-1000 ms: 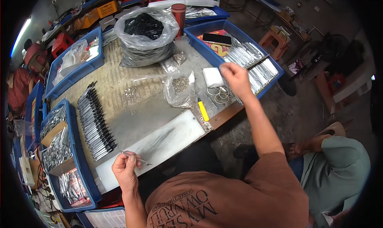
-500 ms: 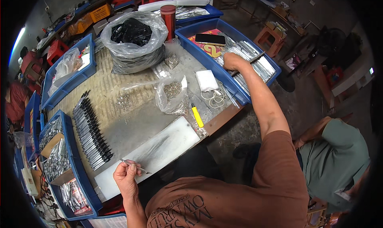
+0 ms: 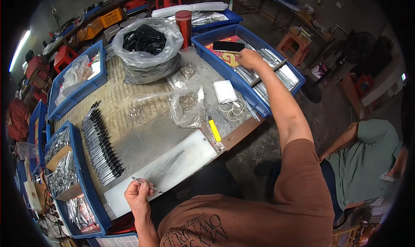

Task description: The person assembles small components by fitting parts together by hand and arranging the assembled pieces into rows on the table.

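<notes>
My left hand (image 3: 137,197) is closed round a slim silver metal piece with a dark tip (image 3: 152,187), above the near end of a white board (image 3: 173,165). My right hand (image 3: 251,59) reaches into a blue tray (image 3: 201,41) at the upper right, its fingers curled down beside a black phone (image 3: 228,46). What those fingertips touch is hidden. Long silver rods (image 3: 276,74) fill much of that tray, and a dark bar (image 3: 281,64) crosses it under my forearm. Left of the board lies a row of silver-and-black assembled pieces (image 3: 101,147).
A bag of black parts (image 3: 149,67) and a red flask (image 3: 183,28) stand at the back. Small metal parts fill a clear bag (image 3: 188,106) mid-table, near a yellow-handled tool (image 3: 215,130) and a white block with cord (image 3: 225,92). A compartmented blue tray (image 3: 80,165) sits left. A seated person (image 3: 365,165) is at right.
My right hand has shifted slightly up and left in the tray, nearer the phone, uncovering more of the dark bar. The left hand keeps its grip on the silver piece.
</notes>
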The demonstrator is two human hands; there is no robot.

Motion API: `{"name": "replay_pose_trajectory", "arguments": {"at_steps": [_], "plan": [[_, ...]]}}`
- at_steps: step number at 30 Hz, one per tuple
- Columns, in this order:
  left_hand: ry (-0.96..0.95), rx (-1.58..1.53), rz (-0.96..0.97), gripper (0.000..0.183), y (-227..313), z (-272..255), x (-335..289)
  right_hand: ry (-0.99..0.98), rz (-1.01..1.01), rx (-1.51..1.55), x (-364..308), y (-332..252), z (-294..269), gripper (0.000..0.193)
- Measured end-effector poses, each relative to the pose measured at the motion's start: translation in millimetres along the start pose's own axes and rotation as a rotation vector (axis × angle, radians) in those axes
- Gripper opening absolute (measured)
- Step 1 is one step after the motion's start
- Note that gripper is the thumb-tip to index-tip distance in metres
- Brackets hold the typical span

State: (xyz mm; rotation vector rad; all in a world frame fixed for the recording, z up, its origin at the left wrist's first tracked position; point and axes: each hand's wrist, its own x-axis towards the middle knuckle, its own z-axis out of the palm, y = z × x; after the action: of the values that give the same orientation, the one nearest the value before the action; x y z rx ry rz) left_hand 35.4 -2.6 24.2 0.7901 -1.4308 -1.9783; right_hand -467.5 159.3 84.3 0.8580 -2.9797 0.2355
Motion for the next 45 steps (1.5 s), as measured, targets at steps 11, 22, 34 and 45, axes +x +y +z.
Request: {"name": "replay_pose_trajectory", "arguments": {"at_steps": [11,22,34,45], "plan": [[0.038,0.046,-0.047,0.007,-3,7,-5,-0.157,-0.004,-0.044,17,-31,25,0.029],[0.013,0.016,-0.061,0.007,-3,14,-4,-0.075,0.036,0.208,35,-2,41,0.028],[-0.037,0.008,-0.051,0.011,7,23,1,-0.068,-0.201,0.876,-69,-50,-23,0.016],[-0.171,-0.068,-0.002,0.011,16,44,13,-0.696,-0.384,1.394,-224,-159,22,0.014]]}}
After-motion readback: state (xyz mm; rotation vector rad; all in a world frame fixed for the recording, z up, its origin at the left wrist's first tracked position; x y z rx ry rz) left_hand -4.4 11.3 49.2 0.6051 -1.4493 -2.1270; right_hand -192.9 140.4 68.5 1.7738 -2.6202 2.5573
